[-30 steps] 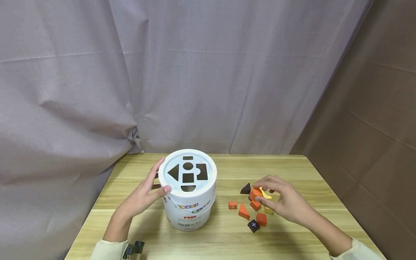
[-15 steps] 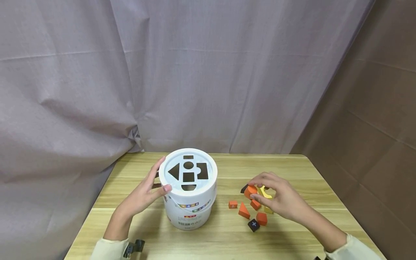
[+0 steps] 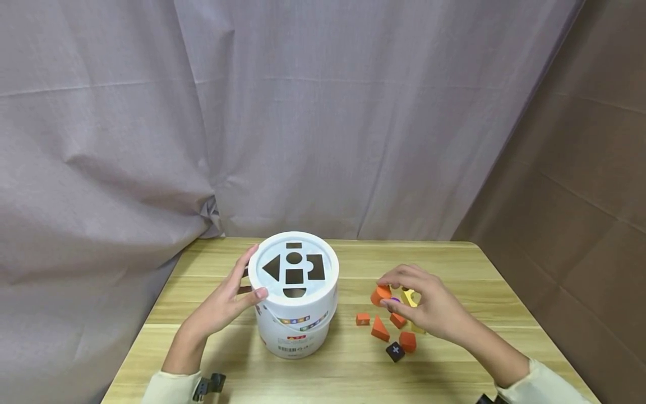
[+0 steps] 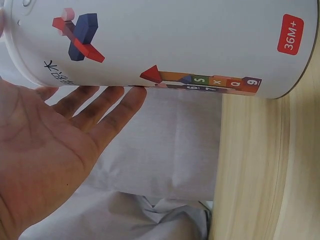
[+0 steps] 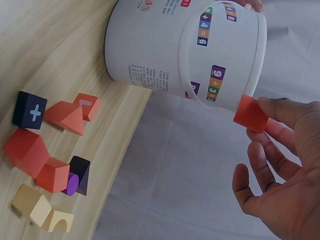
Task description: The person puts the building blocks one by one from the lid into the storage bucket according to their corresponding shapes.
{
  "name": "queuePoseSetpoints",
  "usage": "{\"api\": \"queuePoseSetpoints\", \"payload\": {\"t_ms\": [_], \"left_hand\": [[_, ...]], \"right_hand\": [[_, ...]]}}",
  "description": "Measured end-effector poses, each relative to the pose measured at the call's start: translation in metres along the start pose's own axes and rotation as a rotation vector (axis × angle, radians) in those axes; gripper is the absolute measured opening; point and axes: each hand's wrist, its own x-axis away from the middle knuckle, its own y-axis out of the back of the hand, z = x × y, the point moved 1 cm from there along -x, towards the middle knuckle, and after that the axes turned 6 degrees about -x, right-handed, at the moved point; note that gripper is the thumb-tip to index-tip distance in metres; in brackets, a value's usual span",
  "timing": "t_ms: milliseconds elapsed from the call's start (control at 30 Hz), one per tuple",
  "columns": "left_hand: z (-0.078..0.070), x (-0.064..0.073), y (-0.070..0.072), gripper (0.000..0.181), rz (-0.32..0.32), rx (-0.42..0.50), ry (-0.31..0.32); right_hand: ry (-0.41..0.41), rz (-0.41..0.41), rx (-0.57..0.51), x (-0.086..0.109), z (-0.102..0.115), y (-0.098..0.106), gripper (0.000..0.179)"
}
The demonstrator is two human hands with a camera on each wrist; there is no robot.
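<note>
A white lidded bucket (image 3: 292, 331) stands upright, its lid (image 3: 276, 287) cut with several shaped holes. My left hand (image 3: 222, 306) rests on its left side, thumb on the rim; in the left wrist view the fingers (image 4: 107, 112) lie nearly straight along the wall. Over the block pile, my right hand (image 3: 429, 303) pinches an orange toy block (image 3: 379, 295) with a rounded side between thumb and fingertips. The right wrist view shows this orange block (image 5: 250, 114) overlapping the bucket's rim, while the head view shows it well to the bucket's right.
Loose blocks lie on the wooden table (image 3: 343, 376) right of the bucket: a black plus block (image 3: 395, 352), an orange triangle (image 3: 380, 329), a purple cylinder (image 5: 71, 184), yellow pieces (image 5: 32, 204) and other orange ones. A grey curtain (image 3: 313, 140) hangs behind.
My right hand has moved left and slightly up with the orange block, from over the pile towards the bucket. My left hand and the bucket have stayed in place.
</note>
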Motion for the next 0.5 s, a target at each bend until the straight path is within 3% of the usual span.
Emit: {"api": "queuePoseSetpoints", "payload": {"t_ms": [500], "left_hand": [[0.000,0.000,0.000,0.097,0.008,0.011,0.008]], "right_hand": [[0.025,0.000,-0.030,-0.022,0.012,-0.006,0.036]]}}
